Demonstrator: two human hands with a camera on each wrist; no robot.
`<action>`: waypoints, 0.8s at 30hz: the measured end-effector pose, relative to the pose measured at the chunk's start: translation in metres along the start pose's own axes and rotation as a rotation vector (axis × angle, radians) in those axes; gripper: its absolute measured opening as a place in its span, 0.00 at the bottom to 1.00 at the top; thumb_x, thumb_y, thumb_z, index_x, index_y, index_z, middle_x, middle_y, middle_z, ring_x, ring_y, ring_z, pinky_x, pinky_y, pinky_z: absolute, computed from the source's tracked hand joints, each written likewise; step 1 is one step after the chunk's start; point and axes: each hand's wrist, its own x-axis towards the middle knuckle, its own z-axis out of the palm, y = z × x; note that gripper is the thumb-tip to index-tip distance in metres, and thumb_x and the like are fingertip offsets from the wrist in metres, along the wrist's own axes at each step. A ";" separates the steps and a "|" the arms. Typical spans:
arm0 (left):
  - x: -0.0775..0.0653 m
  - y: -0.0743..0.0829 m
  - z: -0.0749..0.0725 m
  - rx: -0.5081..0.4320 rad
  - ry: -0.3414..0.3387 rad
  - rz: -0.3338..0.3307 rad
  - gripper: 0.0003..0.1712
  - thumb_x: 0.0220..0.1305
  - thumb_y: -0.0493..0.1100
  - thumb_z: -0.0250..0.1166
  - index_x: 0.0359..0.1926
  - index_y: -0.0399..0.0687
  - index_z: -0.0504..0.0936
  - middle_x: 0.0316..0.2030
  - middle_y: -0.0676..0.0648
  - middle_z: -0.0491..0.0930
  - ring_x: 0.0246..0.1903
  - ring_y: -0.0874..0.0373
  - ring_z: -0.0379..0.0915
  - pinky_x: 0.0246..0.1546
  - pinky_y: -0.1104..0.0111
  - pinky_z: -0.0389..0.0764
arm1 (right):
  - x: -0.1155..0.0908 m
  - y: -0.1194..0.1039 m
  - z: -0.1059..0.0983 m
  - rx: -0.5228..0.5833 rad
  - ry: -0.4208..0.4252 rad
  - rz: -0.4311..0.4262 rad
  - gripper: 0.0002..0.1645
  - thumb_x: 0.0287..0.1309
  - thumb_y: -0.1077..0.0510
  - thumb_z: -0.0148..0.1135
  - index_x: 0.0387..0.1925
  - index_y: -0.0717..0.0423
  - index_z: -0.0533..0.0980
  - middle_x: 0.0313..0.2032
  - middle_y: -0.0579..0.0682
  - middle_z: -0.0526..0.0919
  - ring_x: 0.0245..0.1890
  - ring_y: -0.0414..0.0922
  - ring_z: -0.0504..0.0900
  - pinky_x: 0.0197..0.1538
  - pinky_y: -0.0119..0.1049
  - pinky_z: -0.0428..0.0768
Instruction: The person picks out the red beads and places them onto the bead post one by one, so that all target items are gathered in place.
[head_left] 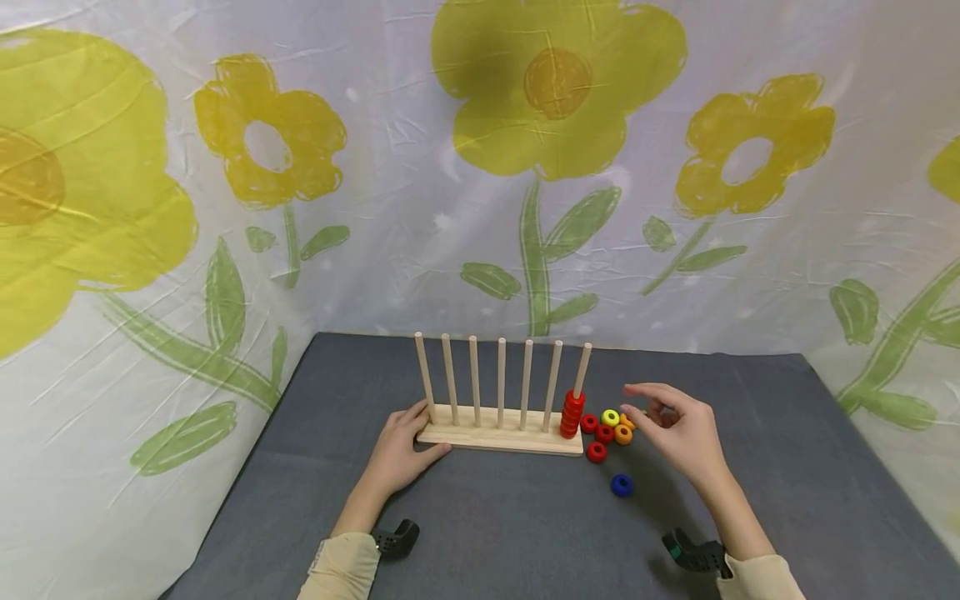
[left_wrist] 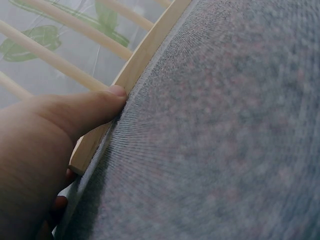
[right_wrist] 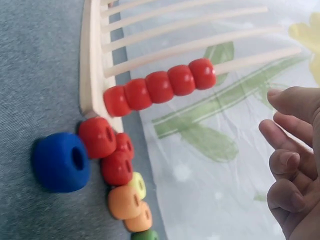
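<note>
A wooden peg stand (head_left: pixel 498 440) with several upright pegs sits on the dark cloth. Its left end is gripped by my left hand (head_left: pixel 399 450), thumb along the front edge and fingers around the far side. Several red beads (right_wrist: pixel 160 87) are stacked on the rightmost peg. My right hand (head_left: pixel 684 429) hovers just right of the loose beads, thumb and forefinger apart with nothing between them, other fingers bent. Beside the stand's right end lie loose red beads (head_left: pixel 596 452), a yellow bead (head_left: pixel 611 417), orange beads (head_left: pixel 622 434) and, partly hidden, a green bead (right_wrist: pixel 145 235).
A blue bead (head_left: pixel 622 485) lies apart from the others, closer to me. Behind the grey tablecloth (head_left: pixel 495 533) hangs a pale backdrop (head_left: pixel 390 250) printed with yellow flowers. Each wrist wears a dark strap (head_left: pixel 697 554).
</note>
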 end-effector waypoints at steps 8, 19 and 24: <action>0.000 0.001 -0.002 -0.001 -0.002 -0.001 0.46 0.66 0.55 0.76 0.77 0.38 0.71 0.78 0.38 0.65 0.70 0.37 0.64 0.68 0.38 0.69 | -0.010 0.013 0.005 -0.009 -0.024 0.048 0.16 0.57 0.66 0.79 0.47 0.53 0.90 0.23 0.41 0.75 0.19 0.40 0.66 0.20 0.32 0.64; -0.001 0.001 -0.001 0.002 0.001 0.002 0.46 0.66 0.55 0.76 0.76 0.38 0.71 0.78 0.38 0.66 0.70 0.37 0.64 0.68 0.38 0.69 | -0.017 0.023 0.011 0.014 -0.036 0.090 0.15 0.58 0.66 0.79 0.47 0.53 0.90 0.25 0.44 0.79 0.20 0.38 0.67 0.20 0.32 0.65; -0.001 0.001 -0.001 0.000 -0.002 -0.002 0.46 0.66 0.55 0.76 0.77 0.38 0.71 0.78 0.38 0.65 0.71 0.36 0.64 0.68 0.37 0.69 | -0.020 0.028 0.014 0.018 -0.050 0.109 0.14 0.59 0.66 0.78 0.47 0.55 0.90 0.28 0.44 0.81 0.22 0.36 0.68 0.21 0.31 0.67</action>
